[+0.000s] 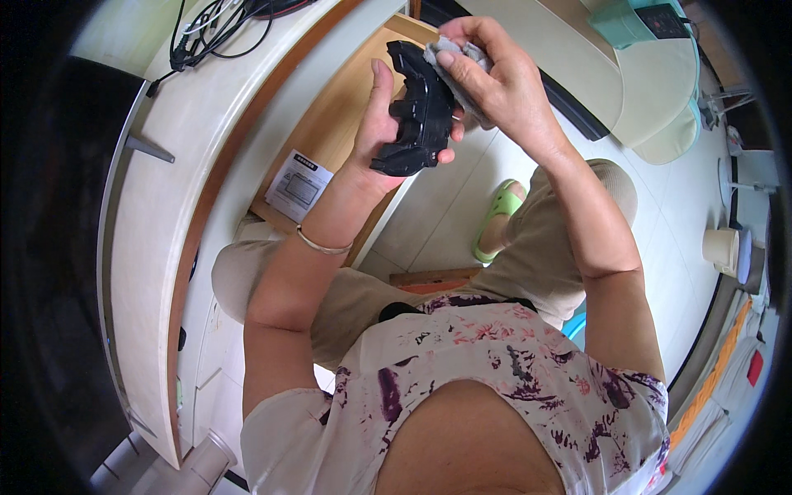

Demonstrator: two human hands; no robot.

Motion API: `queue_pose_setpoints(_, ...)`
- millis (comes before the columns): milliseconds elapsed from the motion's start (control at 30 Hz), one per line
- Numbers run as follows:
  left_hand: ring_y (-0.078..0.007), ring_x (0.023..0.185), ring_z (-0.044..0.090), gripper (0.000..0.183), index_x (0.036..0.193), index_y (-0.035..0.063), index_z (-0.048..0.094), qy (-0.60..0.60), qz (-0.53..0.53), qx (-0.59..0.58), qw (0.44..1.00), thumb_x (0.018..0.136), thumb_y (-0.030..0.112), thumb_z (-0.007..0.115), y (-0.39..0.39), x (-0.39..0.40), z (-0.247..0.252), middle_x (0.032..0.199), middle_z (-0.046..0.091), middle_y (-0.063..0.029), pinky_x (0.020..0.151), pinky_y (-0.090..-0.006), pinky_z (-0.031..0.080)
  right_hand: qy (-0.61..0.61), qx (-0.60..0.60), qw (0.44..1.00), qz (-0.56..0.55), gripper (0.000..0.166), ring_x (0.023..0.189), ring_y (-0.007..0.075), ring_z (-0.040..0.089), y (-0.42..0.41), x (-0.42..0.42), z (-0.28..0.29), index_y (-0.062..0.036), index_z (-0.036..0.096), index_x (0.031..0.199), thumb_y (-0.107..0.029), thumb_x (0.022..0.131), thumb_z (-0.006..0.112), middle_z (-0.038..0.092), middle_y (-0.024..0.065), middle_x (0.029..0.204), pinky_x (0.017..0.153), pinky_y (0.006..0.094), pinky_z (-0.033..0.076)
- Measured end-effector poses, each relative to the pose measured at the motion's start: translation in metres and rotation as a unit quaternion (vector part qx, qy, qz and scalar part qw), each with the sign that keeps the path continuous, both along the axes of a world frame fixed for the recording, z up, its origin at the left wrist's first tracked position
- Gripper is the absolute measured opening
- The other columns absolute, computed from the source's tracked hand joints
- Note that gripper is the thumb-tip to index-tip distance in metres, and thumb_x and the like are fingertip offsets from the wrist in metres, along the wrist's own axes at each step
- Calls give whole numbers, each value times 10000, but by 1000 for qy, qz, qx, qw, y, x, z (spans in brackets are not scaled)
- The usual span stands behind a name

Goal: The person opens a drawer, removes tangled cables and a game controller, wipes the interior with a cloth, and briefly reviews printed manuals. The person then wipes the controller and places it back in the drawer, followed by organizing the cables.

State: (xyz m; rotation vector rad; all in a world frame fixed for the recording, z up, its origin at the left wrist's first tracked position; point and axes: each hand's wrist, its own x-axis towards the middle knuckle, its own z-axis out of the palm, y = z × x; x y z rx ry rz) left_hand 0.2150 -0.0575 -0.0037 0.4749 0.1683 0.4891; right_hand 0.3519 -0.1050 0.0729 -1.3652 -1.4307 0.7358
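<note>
My left hand holds a black plastic device shaped like a game controller, thumb raised on one side and fingertips showing past the other. The device is held up above an open wooden drawer. In my right hand is a bunched grey cloth, pinched between thumb and fingers. The cloth lies close against the upper right edge of the device; whether it presses on it I cannot tell. A printed leaflet lies in the drawer, below my left wrist.
A long cabinet top runs along the left, with a television and a tangle of black cables on it. A cream-coloured covered chair stands at upper right. My foot in a green clog rests on the tiled floor.
</note>
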Motion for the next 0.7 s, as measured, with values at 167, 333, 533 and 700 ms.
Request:
queue_pose_setpoints(167, -217, 685, 597, 640, 1063, 93, 508, 26, 24, 9, 999, 869, 637, 232, -2, 4, 4, 849, 587, -99, 456, -295, 497, -31, 131, 991, 2, 90, 610, 103, 558, 5, 4, -17, -31, 604, 831, -89, 786, 656, 566, 45, 751, 535, 269, 468)
queue_pose_setpoints(333, -209, 648, 589, 547, 1019, 107, 505, 43, 14, 10, 999, 902, 576, 250, -6, 5, 8, 785, 570, -87, 441, -297, 490, -243, 325, 913, 46, 112, 741, 218, 577, 14, 14, -27, -51, 617, 853, -63, 745, 645, 553, 74, 831, 609, 290, 476)
queue_pose_setpoints(533, -226, 669, 541, 468, 976, 123, 513, 33, 36, 28, 998, 925, 506, 250, -2, 3, 3, 825, 564, -61, 444, -304, 425, -296, 288, 910, 41, 151, 749, 249, 581, 5, 10, -26, -49, 624, 901, -63, 751, 627, 544, 86, 822, 614, 334, 481)
queue_pose_setpoints(700, -159, 591, 551, 521, 971, 107, 484, 103, 104, 53, 988, 898, 581, 282, -3, 3, 2, 736, 544, -69, 442, -275, 473, -249, 215, 943, 40, 141, 694, 266, 585, 1, 8, -23, -24, 621, 910, -57, 774, 605, 551, 112, 775, 613, 344, 474)
